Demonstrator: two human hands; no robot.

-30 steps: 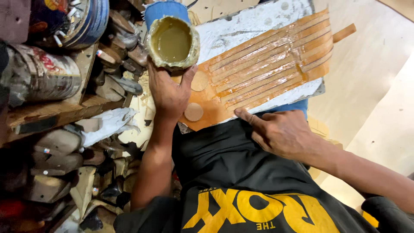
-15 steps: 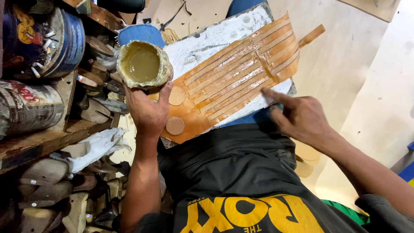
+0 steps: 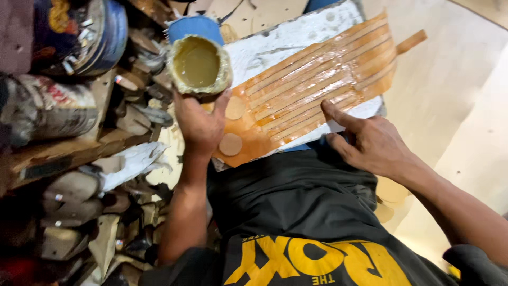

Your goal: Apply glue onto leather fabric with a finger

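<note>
glue pot [image 3: 198,66], a small round container crusted at its rim and filled with a dull yellow-brown paste, sits in the person's left hand [image 3: 200,124], which closes round its lower side from beneath and holds it just beside the left end of the white board [image 3: 288,39]. judged from the smeared rim, its wall is likely tacky and a little slippery, the load light but liable to slop if tipped, so the safest hold looks to be low on the body, under the base, as the hand has it, keeping the mouth level.

on the white board lies an orange sheet [image 3: 317,87] with pale strips [image 3: 312,74] laid side by side along it, glossy as if wet; it looks thin, limp and sticky, best lifted by a dry edge. two tan discs [image 3: 231,144] rest on the sheet's end nearest the pot.

the right hand [image 3: 370,143] holds nothing: its forefinger points out and presses on the near edge of the sheet, the other fingers curled loosely.

left of the board, cluttered wooden shelves [image 3: 69,153] carry tins [image 3: 47,114] and scraps.
</note>
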